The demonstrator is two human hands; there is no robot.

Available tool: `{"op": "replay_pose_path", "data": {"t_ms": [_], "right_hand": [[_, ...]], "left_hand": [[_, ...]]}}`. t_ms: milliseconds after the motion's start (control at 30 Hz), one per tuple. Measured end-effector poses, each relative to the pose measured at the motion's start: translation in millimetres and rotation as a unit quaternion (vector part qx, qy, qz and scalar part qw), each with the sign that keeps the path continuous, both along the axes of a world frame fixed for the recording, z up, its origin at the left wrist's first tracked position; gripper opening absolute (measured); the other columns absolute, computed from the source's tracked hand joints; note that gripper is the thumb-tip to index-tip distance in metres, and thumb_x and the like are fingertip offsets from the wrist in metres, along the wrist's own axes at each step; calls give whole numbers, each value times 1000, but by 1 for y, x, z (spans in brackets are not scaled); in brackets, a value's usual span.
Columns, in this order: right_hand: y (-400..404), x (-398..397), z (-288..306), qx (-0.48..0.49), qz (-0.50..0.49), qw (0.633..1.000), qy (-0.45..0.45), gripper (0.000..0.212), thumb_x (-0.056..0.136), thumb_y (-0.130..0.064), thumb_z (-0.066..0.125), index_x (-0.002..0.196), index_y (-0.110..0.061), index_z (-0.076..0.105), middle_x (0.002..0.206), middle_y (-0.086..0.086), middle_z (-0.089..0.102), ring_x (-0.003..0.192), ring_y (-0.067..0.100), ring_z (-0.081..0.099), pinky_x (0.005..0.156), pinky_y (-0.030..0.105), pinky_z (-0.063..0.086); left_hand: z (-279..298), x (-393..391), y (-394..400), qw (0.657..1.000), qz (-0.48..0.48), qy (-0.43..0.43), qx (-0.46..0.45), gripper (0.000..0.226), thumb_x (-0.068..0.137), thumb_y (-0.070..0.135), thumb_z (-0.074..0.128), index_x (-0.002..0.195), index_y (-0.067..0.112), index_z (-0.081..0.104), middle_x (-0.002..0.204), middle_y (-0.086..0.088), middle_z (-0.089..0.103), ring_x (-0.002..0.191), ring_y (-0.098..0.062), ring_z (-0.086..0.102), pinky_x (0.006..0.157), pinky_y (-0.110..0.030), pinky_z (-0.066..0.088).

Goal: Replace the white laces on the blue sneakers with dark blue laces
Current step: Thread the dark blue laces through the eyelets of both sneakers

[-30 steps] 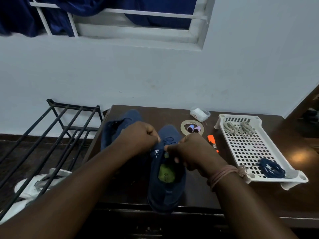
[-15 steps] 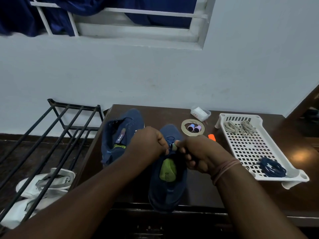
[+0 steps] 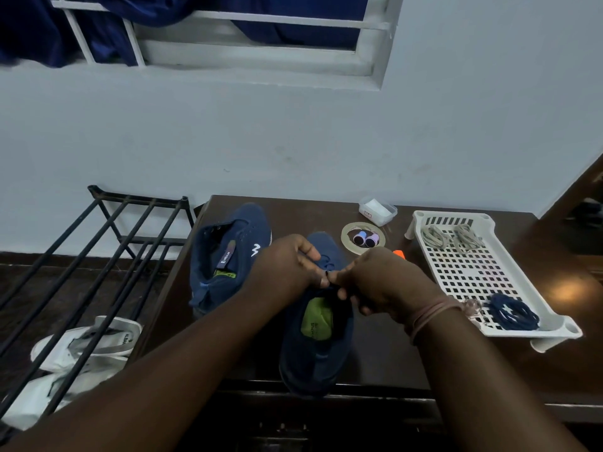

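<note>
So both hands are bunched up right over the near sneaker [image 3: 315,347], the one sitting with its heel at the table's front edge and its toe pointing away toward the wall. The left hand [image 3: 287,265] and right hand [image 3: 381,282] meet knuckle to knuckle just above the tongue, fingers curled in, and they look to be pinching a dark blue lace [image 3: 328,277] between them, though it's dim and the lace against the blue upper is hard to make out, so I can't say which eyelet it's at. The thing that matters here: the shoe's long axis runs straight out from the person, so the eyelet rows lie one on each side of where the hands meet, left row under the left hand, right row under the right. Neither hand is really nearer; my guess is each one takes its own side for the next crossing. The other sneaker [image 3: 228,256] stands off to the left, further back, tipped toward us, and I can't spot any lace in it from here. Over on the right there's a white tray [image 3: 456,272] with pale laces [image 3: 452,238] bundled at the far end and a coiled dark blue lace [image 3: 514,311] at the near corner, well apart from the hands, probably waiting for that second shoe.
</note>
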State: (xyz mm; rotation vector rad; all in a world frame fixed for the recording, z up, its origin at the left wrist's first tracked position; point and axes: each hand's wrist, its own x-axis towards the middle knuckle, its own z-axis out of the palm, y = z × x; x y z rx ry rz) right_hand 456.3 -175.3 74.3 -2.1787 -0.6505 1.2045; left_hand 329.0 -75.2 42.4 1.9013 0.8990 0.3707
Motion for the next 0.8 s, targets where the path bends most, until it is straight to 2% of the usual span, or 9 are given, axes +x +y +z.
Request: {"op": "replay_pose_path", "data": {"t_ms": [133, 233, 300, 367, 433, 467, 500, 600, 800], "right_hand": [[-4, 13, 3, 154, -84, 978, -113, 22, 92, -26, 59, 75, -12, 60, 62, 3, 56, 53, 17, 48, 50, 25, 39], [-2, 22, 22, 403, -299, 849, 166, 19, 98, -18, 42, 84, -10, 52, 80, 11, 66, 71, 22, 65, 63, 29, 51], [-5, 26, 29, 460, -332, 772, 285, 23, 97, -18, 39, 76, -12, 46, 87, 19, 69, 63, 24, 67, 55, 27, 53], [-9, 28, 26, 412, -283, 832, 243, 18, 94, -19, 41, 77, -12, 46, 77, 16, 64, 38, 14, 43, 37, 17, 30], [-11, 27, 18, 262, -155, 953, 7, 20, 90, -25, 51, 82, -9, 56, 76, 18, 66, 37, 14, 34, 41, 19, 26], [-12, 26, 14, 175, -62, 976, -110, 26, 88, -32, 57, 81, -8, 60, 79, 19, 68, 40, 15, 38, 45, 22, 31], [-13, 23, 8, 90, 28, 979, -180, 33, 86, -40, 64, 81, -8, 63, 79, 15, 70, 43, 15, 43, 48, 24, 36], [-13, 15, 4, -47, 127, 976, -169, 44, 82, -52, 72, 85, -9, 67, 72, 6, 65, 54, 17, 52, 60, 29, 47], [-28, 63, -2, -12, -115, 935, -335, 26, 78, -32, 67, 74, -8, 60, 64, 7, 55, 64, 24, 56, 51, 28, 34]], "left_hand": [[5, -1, 11, 999, 12, 12, 51, 35, 66, 21, 91, 90, 24, 66, 85, 5, 72, 80, -10, 69, 82, -40, 59], [11, -7, 20, 996, -3, 69, 57, 42, 65, 28, 93, 94, 26, 63, 96, 3, 67, 87, -14, 66, 84, -40, 57], [12, -12, 25, 989, -25, 136, 58, 47, 65, 33, 93, 97, 24, 61, 101, 1, 65, 88, -14, 63, 82, -38, 55], [12, -15, 25, 976, -45, 196, 81, 54, 62, 39, 93, 100, 25, 57, 107, 1, 59, 89, -14, 59, 72, -33, 50], [13, -16, 22, 965, -46, 233, 110, 61, 60, 44, 93, 103, 28, 53, 114, 1, 48, 90, -14, 54, 69, -30, 43], [14, -15, 21, 964, -41, 235, 119, 64, 60, 43, 93, 106, 28, 51, 115, 0, 43, 87, -12, 51, 70, -30, 42], [14, -14, 19, 965, -38, 229, 123, 68, 60, 42, 93, 109, 27, 49, 114, 0, 39, 83, -10, 48, 72, -30, 42], [14, -12, 19, 967, -47, 220, 118, 77, 61, 38, 93, 119, 27, 44, 116, 1, 35, 85, -10, 49, 78, -32, 45], [11, -12, 20, 971, -71, 216, 69, 74, 68, 33, 91, 129, 26, 48, 122, 2, 57, 103, -17, 59, 85, -34, 53]]}}
